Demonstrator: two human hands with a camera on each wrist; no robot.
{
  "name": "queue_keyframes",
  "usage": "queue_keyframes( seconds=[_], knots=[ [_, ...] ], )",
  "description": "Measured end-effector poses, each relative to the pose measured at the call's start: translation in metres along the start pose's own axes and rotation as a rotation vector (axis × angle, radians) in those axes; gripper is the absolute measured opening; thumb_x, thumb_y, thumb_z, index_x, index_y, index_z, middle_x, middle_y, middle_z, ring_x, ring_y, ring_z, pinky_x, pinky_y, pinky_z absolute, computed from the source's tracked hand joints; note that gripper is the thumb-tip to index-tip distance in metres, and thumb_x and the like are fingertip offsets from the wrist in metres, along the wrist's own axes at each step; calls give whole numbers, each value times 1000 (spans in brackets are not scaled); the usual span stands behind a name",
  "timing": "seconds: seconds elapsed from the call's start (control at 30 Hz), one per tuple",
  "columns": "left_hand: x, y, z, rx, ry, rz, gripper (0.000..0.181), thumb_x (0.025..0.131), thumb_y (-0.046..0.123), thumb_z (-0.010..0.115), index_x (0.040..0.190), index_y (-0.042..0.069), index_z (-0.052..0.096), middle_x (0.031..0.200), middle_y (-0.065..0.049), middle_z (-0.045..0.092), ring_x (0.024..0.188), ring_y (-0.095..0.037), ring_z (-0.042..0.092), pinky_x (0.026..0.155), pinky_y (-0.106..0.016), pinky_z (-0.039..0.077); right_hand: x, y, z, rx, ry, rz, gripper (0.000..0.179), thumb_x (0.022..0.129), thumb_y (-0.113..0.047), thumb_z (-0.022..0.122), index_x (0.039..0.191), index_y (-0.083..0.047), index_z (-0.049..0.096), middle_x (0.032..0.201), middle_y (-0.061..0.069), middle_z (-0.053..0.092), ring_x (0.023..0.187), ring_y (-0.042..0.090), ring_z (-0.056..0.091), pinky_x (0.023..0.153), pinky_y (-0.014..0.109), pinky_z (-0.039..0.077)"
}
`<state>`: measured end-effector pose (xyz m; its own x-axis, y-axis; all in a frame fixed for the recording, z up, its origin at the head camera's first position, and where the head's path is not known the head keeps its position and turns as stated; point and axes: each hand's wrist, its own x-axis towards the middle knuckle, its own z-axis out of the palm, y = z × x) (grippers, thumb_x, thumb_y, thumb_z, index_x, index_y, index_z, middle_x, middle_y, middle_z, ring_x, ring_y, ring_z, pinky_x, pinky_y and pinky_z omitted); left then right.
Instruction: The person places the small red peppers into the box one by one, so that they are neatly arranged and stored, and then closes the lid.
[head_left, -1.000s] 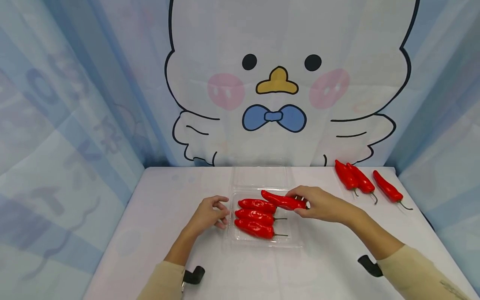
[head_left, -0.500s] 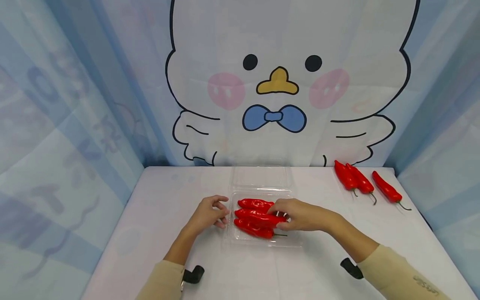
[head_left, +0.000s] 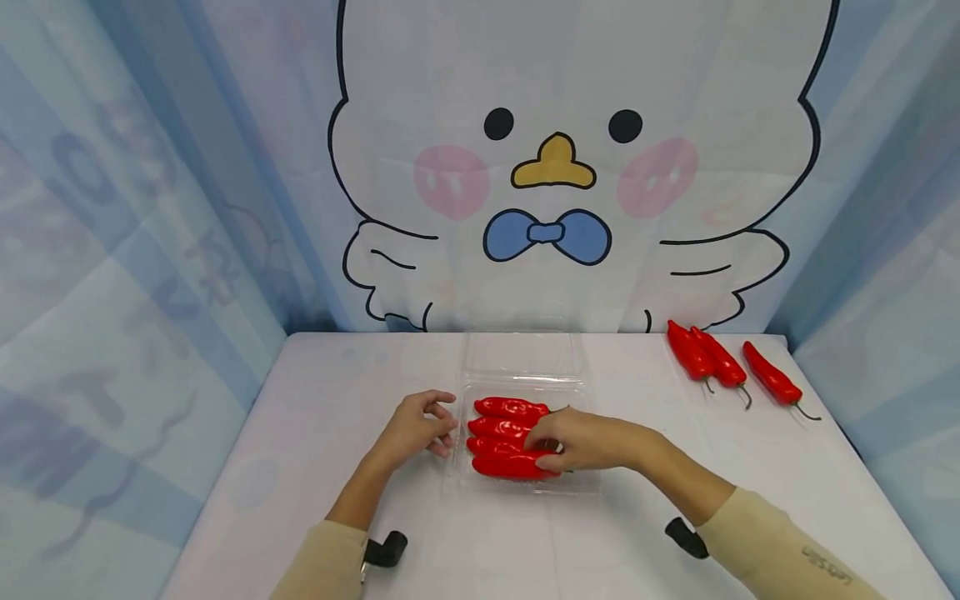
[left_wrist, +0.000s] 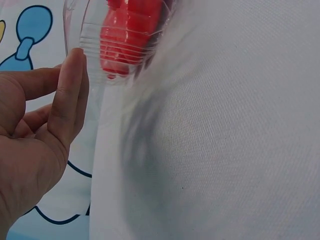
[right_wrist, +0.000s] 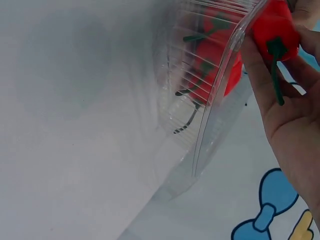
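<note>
My right hand (head_left: 588, 440) grips a red chili pepper (head_left: 510, 467) near its stem end, over the front of a clear plastic clamshell box (head_left: 581, 392). In the right wrist view the held pepper's green stem (right_wrist: 278, 85) hangs past the fingers, above the box rim (right_wrist: 235, 42). Three other red peppers lie side by side in the box, the rearmost pepper (head_left: 512, 407) showing best; my right fingers cover parts of the others. Beside the box's left wall, my left hand (head_left: 414, 427) holds nothing, its fingers loosely bent. One fingertip reaches the clear wall (left_wrist: 90, 42) in the left wrist view.
The box's raised clear lid (head_left: 521, 354) stands toward the back. At the back right of the white table (head_left: 360, 367) lie two peppers together (head_left: 705, 358) and a single pepper (head_left: 776, 377). A printed curtain (head_left: 555, 292) hangs behind the table's far edge.
My right hand has carried the pepper from the box's back right toward its front, and lowered it beside the others. My left hand has stayed in place.
</note>
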<state>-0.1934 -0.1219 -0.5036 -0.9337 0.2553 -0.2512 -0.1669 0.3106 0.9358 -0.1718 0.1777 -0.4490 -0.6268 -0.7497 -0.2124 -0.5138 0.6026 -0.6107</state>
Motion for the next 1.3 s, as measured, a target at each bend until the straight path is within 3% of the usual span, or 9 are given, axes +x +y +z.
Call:
queue_keyframes(
  seconds=[0.23, 0.63, 1.03, 1.3],
  knots=[
    [1, 1, 0, 3, 9, -15, 46, 94, 2, 72, 138, 1, 59, 96, -13, 66, 65, -18, 71, 61, -34, 65, 4, -2, 7, -106, 13, 53, 15, 92, -21, 76, 107, -20, 75, 91, -17, 67, 82, 1, 58, 76, 16, 56],
    [2, 2, 2, 8, 2, -16, 45, 95, 3, 71, 139, 2, 59, 96, -13, 66, 64, -18, 70, 61, -34, 65, 11, -7, 16, -97, 68, 40, 12, 91, -23, 78, 101, -21, 72, 84, -15, 63, 77, 2, 57, 70, 16, 55],
    [2, 0, 1, 15, 11, -10, 46, 94, 3, 73, 138, 2, 59, 95, -13, 66, 63, -18, 70, 59, -34, 65, 25, -10, 27, -149, 114, 29, 17, 89, -27, 80, 104, -19, 75, 95, -8, 69, 84, 5, 58, 73, 16, 55],
    [2, -1, 2, 14, 14, -8, 45, 94, 3, 73, 137, 1, 60, 95, -13, 66, 64, -18, 70, 59, -33, 65, 25, -6, 30, -91, 127, 28, 19, 89, -28, 81, 106, -21, 76, 99, -10, 70, 88, 3, 59, 76, 17, 57]
  ],
)
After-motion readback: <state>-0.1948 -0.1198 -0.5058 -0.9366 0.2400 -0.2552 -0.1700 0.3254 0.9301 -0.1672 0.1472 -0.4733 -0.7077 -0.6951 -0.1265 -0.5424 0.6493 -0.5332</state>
